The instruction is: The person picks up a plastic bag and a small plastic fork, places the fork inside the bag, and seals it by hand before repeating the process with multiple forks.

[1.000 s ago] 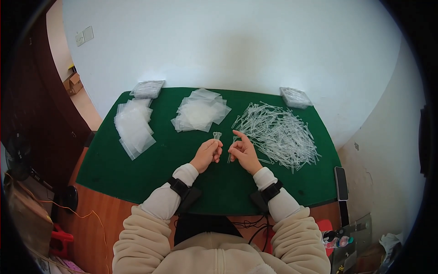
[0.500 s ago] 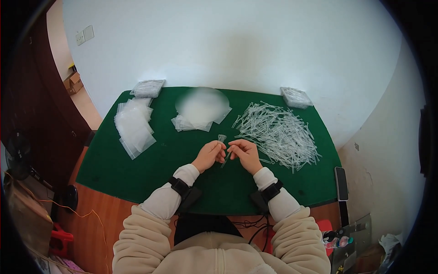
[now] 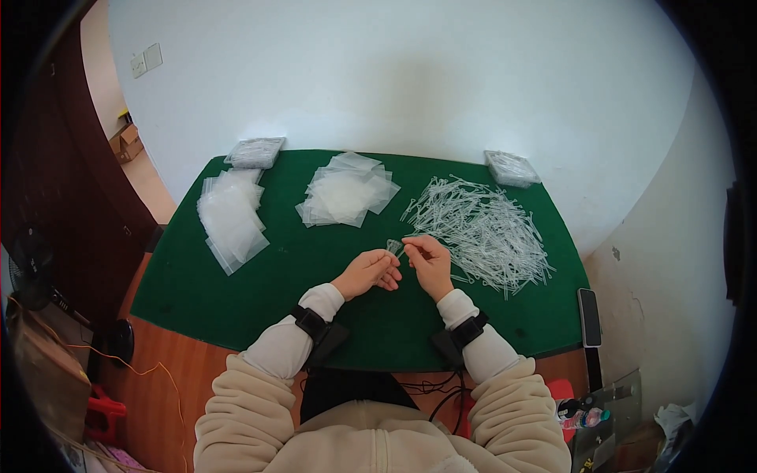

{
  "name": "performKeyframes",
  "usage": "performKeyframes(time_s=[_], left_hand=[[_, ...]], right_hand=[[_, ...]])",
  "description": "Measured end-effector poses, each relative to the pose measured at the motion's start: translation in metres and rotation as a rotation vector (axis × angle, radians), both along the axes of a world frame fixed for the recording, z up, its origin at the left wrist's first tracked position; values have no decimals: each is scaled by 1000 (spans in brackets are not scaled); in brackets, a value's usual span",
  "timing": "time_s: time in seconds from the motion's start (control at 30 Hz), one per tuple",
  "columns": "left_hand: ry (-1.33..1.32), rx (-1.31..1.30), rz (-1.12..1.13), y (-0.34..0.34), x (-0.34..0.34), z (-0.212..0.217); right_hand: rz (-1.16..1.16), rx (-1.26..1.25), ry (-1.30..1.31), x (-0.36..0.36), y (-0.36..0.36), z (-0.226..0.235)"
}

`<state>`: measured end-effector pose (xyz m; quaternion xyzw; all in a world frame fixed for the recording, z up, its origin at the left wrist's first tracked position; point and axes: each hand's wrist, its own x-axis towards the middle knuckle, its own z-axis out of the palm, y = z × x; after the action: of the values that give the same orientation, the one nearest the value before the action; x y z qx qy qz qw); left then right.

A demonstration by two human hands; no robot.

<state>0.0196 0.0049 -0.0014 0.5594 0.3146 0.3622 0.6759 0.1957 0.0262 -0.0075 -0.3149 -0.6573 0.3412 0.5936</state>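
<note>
My left hand (image 3: 369,272) is closed round a small bundle of clear thin looped sticks (image 3: 393,246), whose tops stick out above the fingers. Just right of it my right hand (image 3: 430,266) has thumb and forefinger pinched together at the bundle, on what looks like one more such stick, mostly hidden by the fingers. A large loose heap of the same clear sticks (image 3: 481,232) lies to the right, close beyond my right hand. Ahead of both hands is a loose pile of clear flat bags (image 3: 347,193). More flat bags (image 3: 230,221) overlap at the left.
Filled clear packs stand at the back left (image 3: 256,152) and back right (image 3: 512,168) corners of the green table (image 3: 236,307). A phone-like device (image 3: 589,317) is at the right edge. Behind the table rises a white wall (image 3: 394,87). Cables hang below the front edge.
Both hands have shifted slightly right, and the bundle's tops now tilt toward my right hand. My right fingers have moved up to the bundle. The heap and bags stay put.
</note>
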Motion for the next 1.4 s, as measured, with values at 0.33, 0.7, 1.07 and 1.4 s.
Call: performKeyframes(time_s=[0.33, 0.7, 1.07, 1.4], left_hand=[[-32, 13, -107, 1, 0, -3], [378, 713, 96, 2, -1, -3], [410, 611, 81, 4, -4, -4], [409, 548, 57, 8, -6, -10]], right_hand=[[-9, 124, -67, 1, -1, 4], [152, -73, 1, -6, -15, 13], [258, -132, -41, -2, -5, -1], [220, -145, -53, -4, -8, 1]])
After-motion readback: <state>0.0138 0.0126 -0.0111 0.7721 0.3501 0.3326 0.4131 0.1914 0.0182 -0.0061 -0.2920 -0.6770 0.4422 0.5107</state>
